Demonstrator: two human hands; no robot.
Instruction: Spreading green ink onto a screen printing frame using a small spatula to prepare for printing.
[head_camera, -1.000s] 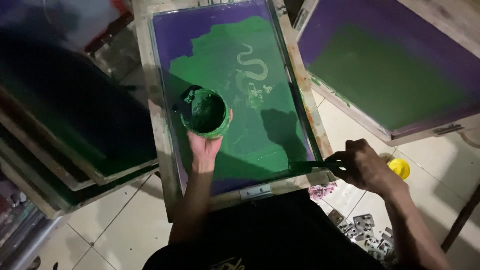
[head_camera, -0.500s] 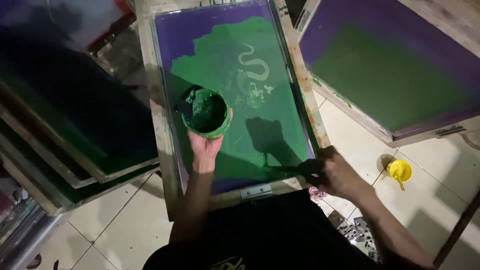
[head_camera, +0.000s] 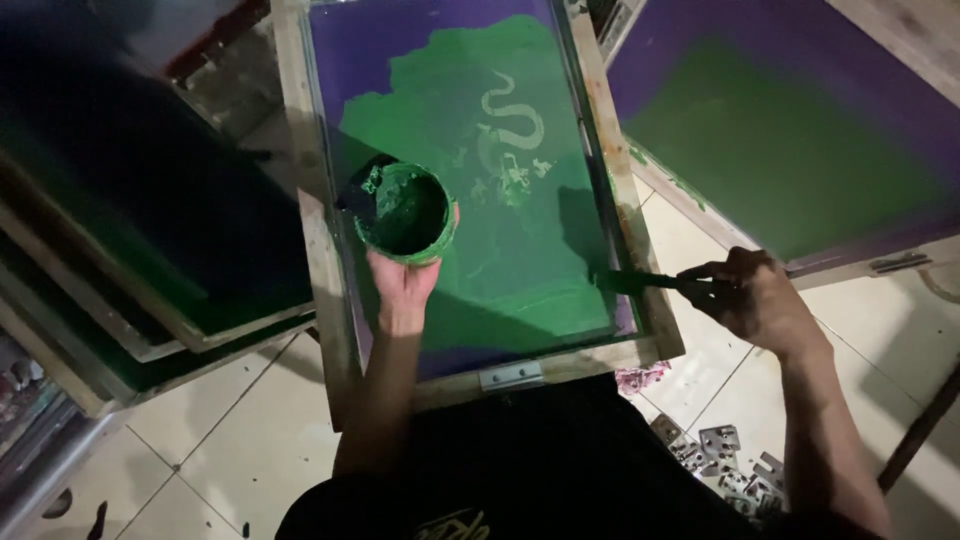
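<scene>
the green ink tub (head_camera: 404, 212) sits over the wooden-framed printing screen (head_camera: 318, 230), left of centre, above pale floor tiles (head_camera: 230, 440). left hand (head_camera: 402, 285) cups it from six o'clock. at three o'clock, right hand (head_camera: 752, 295) fingers are closed round a dark spatula (head_camera: 640, 282).

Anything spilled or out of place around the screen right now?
Green ink smears the rim of the pot held by the left hand. Small metal brackets lie scattered on the floor tiles by the right arm. No ink on the floor.
</scene>
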